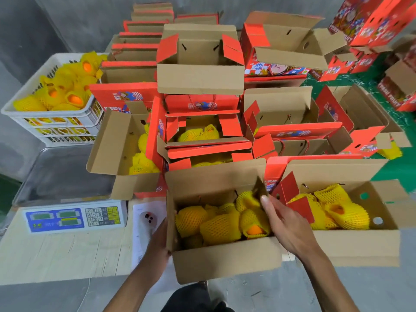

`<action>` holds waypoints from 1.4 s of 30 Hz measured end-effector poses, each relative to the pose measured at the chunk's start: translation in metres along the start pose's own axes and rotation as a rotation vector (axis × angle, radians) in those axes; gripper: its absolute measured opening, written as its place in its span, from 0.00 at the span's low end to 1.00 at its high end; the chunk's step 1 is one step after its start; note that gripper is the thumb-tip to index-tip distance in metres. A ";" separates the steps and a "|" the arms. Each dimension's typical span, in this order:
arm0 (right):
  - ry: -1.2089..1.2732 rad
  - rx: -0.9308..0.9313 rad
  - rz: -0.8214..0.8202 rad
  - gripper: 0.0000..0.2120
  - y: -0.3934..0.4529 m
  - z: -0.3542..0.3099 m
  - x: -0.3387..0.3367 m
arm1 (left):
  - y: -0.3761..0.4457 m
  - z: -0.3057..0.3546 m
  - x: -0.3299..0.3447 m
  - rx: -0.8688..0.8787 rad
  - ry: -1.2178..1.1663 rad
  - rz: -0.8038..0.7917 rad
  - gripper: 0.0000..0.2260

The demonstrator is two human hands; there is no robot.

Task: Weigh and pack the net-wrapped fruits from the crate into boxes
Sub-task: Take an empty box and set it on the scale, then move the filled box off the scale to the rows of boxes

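— Holding the near box [225, 260], are they?
— Yes. The left hand [158, 239] lies flat against its left outer wall, fingers straight as far as I can see; part of the hand is hidden behind the cardboard.
— And the right hand [286, 224]?
— It reaches over the box's right edge. The fingers are stretched out and relaxed, tips at the small inner flap [261, 188] on the right side, just above the fruits [220, 224]. It pinches nothing that I can make out.
— What is in the box?
— Several fruits in yellow foam net, packed close together. One at the right shows its orange skin through the open end of the net.
— Where is the crate [51, 118]?
— Far left, white and slatted, heaped with more netted fruits. It stands just behind the scale [74, 217], whose steel pan carries nothing and whose blue panel and keypad face the person.
— Other boxes?
— Many. A second box [360, 244] touching the near one on the right also holds netted fruits. Behind are red-printed boxes with flaps up, some with fruits inside, some whose contents I cannot see. A sheet of paper [144, 221] lies between the scale and the near box.
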State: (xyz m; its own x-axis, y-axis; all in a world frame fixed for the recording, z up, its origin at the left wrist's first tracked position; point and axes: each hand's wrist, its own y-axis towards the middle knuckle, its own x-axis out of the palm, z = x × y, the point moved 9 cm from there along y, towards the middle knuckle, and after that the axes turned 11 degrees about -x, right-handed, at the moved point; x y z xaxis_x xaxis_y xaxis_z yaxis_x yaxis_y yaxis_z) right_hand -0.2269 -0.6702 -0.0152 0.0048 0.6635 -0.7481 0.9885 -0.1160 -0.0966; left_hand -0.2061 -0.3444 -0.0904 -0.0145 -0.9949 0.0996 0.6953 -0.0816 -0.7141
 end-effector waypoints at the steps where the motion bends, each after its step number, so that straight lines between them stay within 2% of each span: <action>1: -0.049 0.013 -0.051 0.32 0.005 0.000 0.002 | 0.004 0.002 0.008 -0.002 -0.003 -0.027 0.10; 3: -0.105 0.034 -0.086 0.37 0.009 0.000 0.005 | 0.010 0.007 0.013 -0.046 -0.075 0.011 0.12; 7: -0.153 0.045 -0.033 0.45 0.006 -0.004 0.005 | 0.026 0.009 0.010 -0.029 -0.096 0.072 0.15; 11: -0.139 0.069 0.034 0.40 0.007 -0.011 0.005 | 0.045 0.009 0.000 -0.085 -0.057 0.150 0.21; 15: -0.100 0.123 0.063 0.36 0.008 -0.005 0.007 | 0.052 0.012 -0.012 -0.049 0.119 0.237 0.21; 19: 0.070 0.126 0.145 0.29 0.002 -0.004 0.008 | 0.030 0.041 -0.012 0.250 0.289 0.229 0.19; 23: 0.087 0.065 0.245 0.20 -0.006 -0.006 -0.001 | -0.013 0.081 0.004 0.568 0.322 0.375 0.13; 25: 0.115 0.046 0.284 0.20 -0.007 -0.005 -0.007 | -0.037 0.096 0.018 0.733 0.395 0.423 0.12; 30: 0.248 -0.019 0.346 0.16 -0.008 0.007 -0.033 | -0.069 0.103 0.077 0.940 0.588 0.428 0.06; 32: 0.276 -0.050 0.387 0.12 -0.012 0.016 -0.051 | -0.079 0.100 0.107 0.979 0.559 0.387 0.06; 38: 0.383 -0.120 0.439 0.06 -0.030 0.069 -0.119 | -0.115 0.064 0.230 0.885 0.219 0.003 0.06; 42: 0.295 -0.158 0.463 0.07 -0.034 0.119 -0.163 | -0.116 0.035 0.311 0.795 0.261 -0.082 0.08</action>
State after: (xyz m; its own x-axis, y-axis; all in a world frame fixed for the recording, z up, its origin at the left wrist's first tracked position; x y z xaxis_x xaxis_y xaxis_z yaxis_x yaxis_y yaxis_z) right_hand -0.2792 -0.8620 0.0316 0.4625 0.7505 -0.4721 0.8837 -0.3468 0.3144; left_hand -0.2666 -0.6426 0.0475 -0.1849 -0.9773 -0.1035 0.9826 -0.1858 -0.0012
